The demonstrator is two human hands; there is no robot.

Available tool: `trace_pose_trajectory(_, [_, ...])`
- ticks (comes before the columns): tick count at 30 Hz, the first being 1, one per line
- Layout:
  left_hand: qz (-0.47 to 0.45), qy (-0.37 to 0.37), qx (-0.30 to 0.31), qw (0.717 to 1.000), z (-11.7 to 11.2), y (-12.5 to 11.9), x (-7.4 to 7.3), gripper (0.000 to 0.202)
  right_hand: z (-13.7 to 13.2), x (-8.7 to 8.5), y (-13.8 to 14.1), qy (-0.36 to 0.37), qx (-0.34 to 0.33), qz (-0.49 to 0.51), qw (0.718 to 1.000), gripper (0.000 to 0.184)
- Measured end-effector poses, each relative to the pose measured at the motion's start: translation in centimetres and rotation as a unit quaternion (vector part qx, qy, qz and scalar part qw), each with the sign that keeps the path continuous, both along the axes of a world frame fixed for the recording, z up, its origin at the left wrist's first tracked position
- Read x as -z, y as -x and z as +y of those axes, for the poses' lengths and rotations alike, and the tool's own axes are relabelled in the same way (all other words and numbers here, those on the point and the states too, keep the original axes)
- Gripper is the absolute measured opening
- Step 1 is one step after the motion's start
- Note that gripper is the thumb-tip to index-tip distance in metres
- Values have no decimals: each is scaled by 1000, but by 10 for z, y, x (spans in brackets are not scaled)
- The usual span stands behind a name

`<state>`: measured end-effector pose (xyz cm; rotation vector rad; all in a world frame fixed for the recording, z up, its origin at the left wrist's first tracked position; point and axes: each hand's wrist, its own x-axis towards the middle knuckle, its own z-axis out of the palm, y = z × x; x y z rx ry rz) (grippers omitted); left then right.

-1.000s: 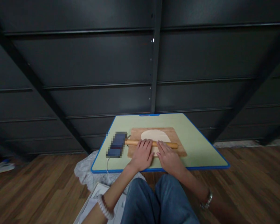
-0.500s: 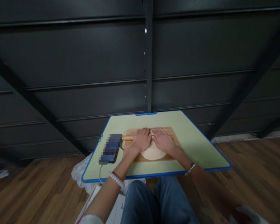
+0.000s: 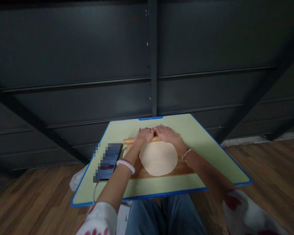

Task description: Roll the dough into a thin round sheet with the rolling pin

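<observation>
A wooden rolling pin (image 3: 129,141) lies crosswise at the far side of a round, flat sheet of pale dough (image 3: 158,158). My left hand (image 3: 145,134) rests over the pin, its fingers bent down across the far side. Close beside it, my right hand (image 3: 168,134) presses on the pin in the same way, thumbs almost meeting. Both hands hide the middle and right end of the pin. Under the dough is a wooden board (image 3: 186,168), with the dough's far edge hidden by the pin and hands.
The board sits on a small pale green table (image 3: 213,160) with a blue rim. Left of the board lies a phone (image 3: 110,163), partly blurred, with a white cable (image 3: 94,192). A dark panelled wall (image 3: 100,49) rises behind the table. Wooden floor (image 3: 39,195) surrounds it.
Both hands have pushed the rolling pin away from me, from the dough's middle to its far edge. More of the dough sheet shows now. The camera view has shifted slightly.
</observation>
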<state>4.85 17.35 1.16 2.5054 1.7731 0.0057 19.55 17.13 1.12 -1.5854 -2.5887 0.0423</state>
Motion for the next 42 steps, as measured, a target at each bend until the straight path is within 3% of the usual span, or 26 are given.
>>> trace_pose_trajectory(7, [-9, -7, -30, 999, 23, 1, 0, 52, 30, 1, 2, 19, 40, -13, 999, 42])
trace_pose_trajectory(16, [-37, -49, -52, 997, 16, 0, 5, 45, 25, -1, 2, 113, 46, -3, 993, 51])
trace_pose_trajectory(21, [-34, -57, -57, 996, -7, 0, 6, 52, -4, -6, -2, 141, 37, 9, 989, 53])
trace_pose_trajectory(26, [-3, -138, 29, 990, -44, 1, 7, 51, -46, -1, -8, 99, 16, 52, 994, 59])
trace_pose_trajectory(30, [1, -134, 71, 988, -65, 8, 9, 49, -77, 0, -5, 64, 16, 68, 995, 61])
trace_pose_trajectory(37, [-75, -138, 149, 976, -94, 29, 13, 46, -134, -1, 2, -49, 0, 85, 995, 52])
trace_pose_trajectory(42, [-140, -111, 180, 967, -111, 45, 14, 43, -162, -11, 0, -47, -49, 73, 995, 47])
